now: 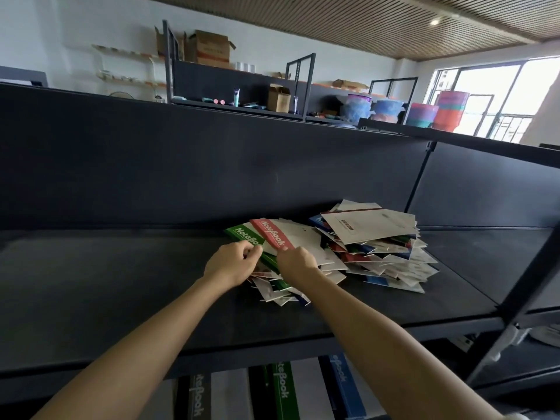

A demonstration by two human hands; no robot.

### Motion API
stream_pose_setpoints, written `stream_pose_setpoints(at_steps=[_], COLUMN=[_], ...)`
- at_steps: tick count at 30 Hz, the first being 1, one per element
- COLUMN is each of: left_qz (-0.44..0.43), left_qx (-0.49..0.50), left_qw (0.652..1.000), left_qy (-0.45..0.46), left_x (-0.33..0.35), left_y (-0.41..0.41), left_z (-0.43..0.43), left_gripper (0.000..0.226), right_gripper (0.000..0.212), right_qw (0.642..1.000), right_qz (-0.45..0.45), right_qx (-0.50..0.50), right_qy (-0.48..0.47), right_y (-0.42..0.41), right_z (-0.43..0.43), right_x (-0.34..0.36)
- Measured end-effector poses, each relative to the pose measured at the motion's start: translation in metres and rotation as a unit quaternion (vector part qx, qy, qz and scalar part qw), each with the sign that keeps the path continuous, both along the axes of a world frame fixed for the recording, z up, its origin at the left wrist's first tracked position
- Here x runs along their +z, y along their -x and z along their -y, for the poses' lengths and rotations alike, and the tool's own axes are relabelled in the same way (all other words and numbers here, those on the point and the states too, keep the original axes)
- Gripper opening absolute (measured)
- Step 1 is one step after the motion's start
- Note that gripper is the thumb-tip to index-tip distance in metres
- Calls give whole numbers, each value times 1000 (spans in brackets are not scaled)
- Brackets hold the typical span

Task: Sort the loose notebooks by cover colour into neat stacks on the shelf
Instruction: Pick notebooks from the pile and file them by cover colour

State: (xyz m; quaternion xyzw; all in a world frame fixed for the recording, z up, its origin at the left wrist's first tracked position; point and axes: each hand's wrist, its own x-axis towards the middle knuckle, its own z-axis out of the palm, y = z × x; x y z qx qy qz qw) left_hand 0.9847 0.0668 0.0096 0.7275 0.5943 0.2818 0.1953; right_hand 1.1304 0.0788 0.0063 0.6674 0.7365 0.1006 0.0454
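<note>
We judge the sorting barely begun. The loose notebooks lie in one jumbled pile [378, 253] at centre right of the frame, on the dark shelf [121, 283]. Covers of white, red, green and blue are fanned at all angles, and no colour stack stands on this shelf yet. The left half of it looks like the natural place for stacks.

The left hand [231, 263] has its fingers curled and pinches the near edge of a green notebook [239, 233] at the pile's left fringe. The right hand [297, 265], just beside it, is curled round the near end of a red notebook [272, 234], which overlaps the green one. Both covers rest on the heap, so we take this as the first picks being teased apart.

A large white notebook [369, 225] caps the high part of the pile. Everything beneath it is left to do, and the slippery overlapping covers may slide when one is pulled.

At the bottom of the frame, a lower shelf holds grey, white, green and blue notebooks [283, 389] in a row. We cannot tell how orderly they are. A slanted shelf post [530, 286] crosses the right edge, close to the pile. Far behind, at the top of the frame, are cardboard boxes [212, 50] and stacked coloured tubs [448, 110], well apart from the work.
</note>
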Motion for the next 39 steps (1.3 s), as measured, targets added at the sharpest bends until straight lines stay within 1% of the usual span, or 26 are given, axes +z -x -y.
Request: stream_pose_setpoints(at_steps=[1,2,3,4,5,6,8,10,11,13,15,16,18,20,21,23,25,29,31,32,34,35,36,37,38,39], left_qz=[40,102,192,297,390,455,531,583,595,605,596,587,565,551,550,555,565,582,605,622,643,647,648,655,664,679], left_qx=[-1,1,7,18,23,19,-1,9,31,87,141,153,156,158,159,158,158,158,144,137,126,120,114,107,104,100], left_qw=[999,993,974,936,883,834,774,744,741,740,740,746,766,777,779,778,774,763,750,738,723,721,720,714,705,692], left_qy=[24,60,117,189,260,310,346,327,310,281,279,275,266,260,255,247,240,233,226,223,217,218,221,224,225,223], left_x=[0,-1,-1,1,3,6,11,16,18,15,12,9,6,5,5,3,0,1,4,5,6,6,5,4,2,1], left_y=[-1,-3,-4,-8,-11,-13,-15,-15,-14,-5,10,18,31,42,47,54,58,56,53,52,48,45,40,34,26,19], left_z=[1,0,0,1,4,6,7,10,12,11,14,14,16,22,24,25,26,30,31,29,27,27,26,26,26,25], left_gripper=[39,41,42,44,46,47,48,35,28,29,37,38,38,39,40,41,43,41,40,41,44,44,44,44,42,41], right_gripper=[34,34,33,32,33,34,35,31,29,28,31,33,43,52,52,41,34,35,34,32,30,30,31,32,33,33], right_qw=[1000,1000,999,999,999,998,995,986,982,977,980,983,984,985,988,998,998,1000,995,988,953,922,879,833,799,778], right_qz=[1,0,5,13,16,17,17,26,12,-77,-151,-165,-167,-131,-100,-6,46,0,-55,-99,-255,-344,-436,-518,-571,-602], right_qx=[10,18,23,28,33,41,89,160,190,196,127,73,-4,-31,-30,1,28,15,25,18,-24,-54,-86,-113,-134,-146], right_qy=[-11,-21,-29,-34,-41,-43,-45,-27,-7,35,34,32,59,107,110,65,21,-22,-79,-113,-165,-172,-175,-158,-132,-104], right_y=[-2,-3,-3,-1,4,12,31,47,48,41,18,4,-17,-26,-28,-31,-29,-18,-13,-9,-1,1,3,5,8,13], right_z=[1,2,4,6,10,15,28,38,40,27,3,-7,-18,-23,-23,-24,-24,-20,-21,-21,-17,-15,-13,-14,-14,-10], right_x=[2,6,10,16,23,30,40,45,46,46,40,35,22,10,7,4,0,-1,20,35,67,79,87,89,83,73])
